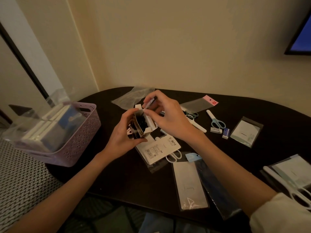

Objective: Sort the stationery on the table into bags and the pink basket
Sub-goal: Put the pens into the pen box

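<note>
Dim, warm light throughout. Plain cream wall (168,44) behind, meeting a second wall at a corner on the left. Dark table (252,111) with a rounded edge, pushed up near the wall. Dark-framed screen (301,39), glowing blue, mounted at upper right. Tall dark-edged white panel (25,52) leaning across the left. Black-and-white woven surface (21,179) at lower left.
</note>
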Demonstrator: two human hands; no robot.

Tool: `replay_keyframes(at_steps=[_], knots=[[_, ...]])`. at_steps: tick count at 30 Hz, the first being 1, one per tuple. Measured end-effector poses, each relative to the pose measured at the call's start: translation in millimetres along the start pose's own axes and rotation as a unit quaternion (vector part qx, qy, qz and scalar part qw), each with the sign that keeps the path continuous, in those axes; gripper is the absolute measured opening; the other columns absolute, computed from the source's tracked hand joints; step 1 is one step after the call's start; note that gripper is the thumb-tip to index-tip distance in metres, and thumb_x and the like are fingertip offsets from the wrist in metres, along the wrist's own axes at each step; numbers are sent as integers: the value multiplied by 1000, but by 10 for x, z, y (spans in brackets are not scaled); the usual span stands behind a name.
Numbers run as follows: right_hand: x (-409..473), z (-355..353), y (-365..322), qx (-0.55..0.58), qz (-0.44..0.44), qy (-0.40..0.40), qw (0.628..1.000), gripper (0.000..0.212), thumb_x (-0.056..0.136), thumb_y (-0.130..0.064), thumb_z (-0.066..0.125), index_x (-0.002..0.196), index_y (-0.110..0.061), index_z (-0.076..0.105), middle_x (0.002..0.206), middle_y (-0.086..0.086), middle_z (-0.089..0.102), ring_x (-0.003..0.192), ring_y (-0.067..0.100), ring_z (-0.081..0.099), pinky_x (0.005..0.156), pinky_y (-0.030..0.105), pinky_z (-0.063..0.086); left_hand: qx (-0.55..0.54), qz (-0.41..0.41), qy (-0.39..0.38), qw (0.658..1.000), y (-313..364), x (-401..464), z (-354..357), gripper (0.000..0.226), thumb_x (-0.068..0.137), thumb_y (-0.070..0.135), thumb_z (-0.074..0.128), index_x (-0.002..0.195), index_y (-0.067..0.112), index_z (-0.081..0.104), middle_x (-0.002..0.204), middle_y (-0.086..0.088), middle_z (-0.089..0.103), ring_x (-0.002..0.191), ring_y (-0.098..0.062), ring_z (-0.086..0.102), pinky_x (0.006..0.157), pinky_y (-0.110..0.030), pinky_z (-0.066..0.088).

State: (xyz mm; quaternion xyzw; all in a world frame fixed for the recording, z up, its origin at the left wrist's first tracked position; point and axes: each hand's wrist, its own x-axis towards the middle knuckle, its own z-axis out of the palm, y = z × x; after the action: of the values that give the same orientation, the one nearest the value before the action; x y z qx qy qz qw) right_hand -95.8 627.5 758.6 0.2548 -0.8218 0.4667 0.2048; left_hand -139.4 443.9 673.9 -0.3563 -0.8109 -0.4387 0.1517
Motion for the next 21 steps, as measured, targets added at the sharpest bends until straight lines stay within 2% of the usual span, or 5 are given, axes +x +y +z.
replay_keyframes(at_steps=[6, 11, 14, 18, 21], knots=[[-23, -17, 15, -35, -60, 9, 998, 17, 86, -4, 66, 101, -8, 61, 94, -2, 62, 83, 6, 62, 69, 22, 54, 0, 4, 11, 1000, 10, -12, 6, 103, 62, 10, 88, 139, 34, 24, 134, 36, 35, 128, 7, 41, 103, -11, 36], [4, -29, 81, -90, -100, 25, 991, 8, 87, -6, 66, 94, -7, 68, 94, 0, 63, 82, 6, 58, 69, 22, 52, -12, 8, 17, 1000, 62, -3, 60, 103, 62, 15, 88, 139, 35, 23, 135, 31, 39, 128, 1, 45, 104, -17, 40], [-5, -48, 142, -115, -92, 71, 987, 9, 87, -4, 64, 96, -6, 67, 97, -3, 60, 81, 6, 58, 67, 18, 50, -16, 18, 19, 1000, 74, -9, 77, 100, 63, 20, 86, 140, 32, 24, 137, 31, 38, 130, -4, 45, 106, -21, 39], [-41, -195, 521, -188, 39, 124, 974, 15, 91, -6, 58, 105, -11, 63, 104, -1, 61, 89, 3, 56, 77, 14, 45, -4, 16, 20, 1000, 71, -13, 66, 100, 62, 20, 86, 140, 31, 24, 139, 35, 33, 132, 0, 41, 107, -19, 36], [-146, -332, 1027, -252, 199, 90, 943, 23, 91, -5, 56, 112, -14, 61, 114, 3, 60, 101, 11, 58, 84, 19, 45, 14, 3, 13, 1000, 49, -14, 70, 102, 62, 18, 87, 140, 32, 24, 141, 30, 32, 131, 6, 38, 106, -13, 34]])
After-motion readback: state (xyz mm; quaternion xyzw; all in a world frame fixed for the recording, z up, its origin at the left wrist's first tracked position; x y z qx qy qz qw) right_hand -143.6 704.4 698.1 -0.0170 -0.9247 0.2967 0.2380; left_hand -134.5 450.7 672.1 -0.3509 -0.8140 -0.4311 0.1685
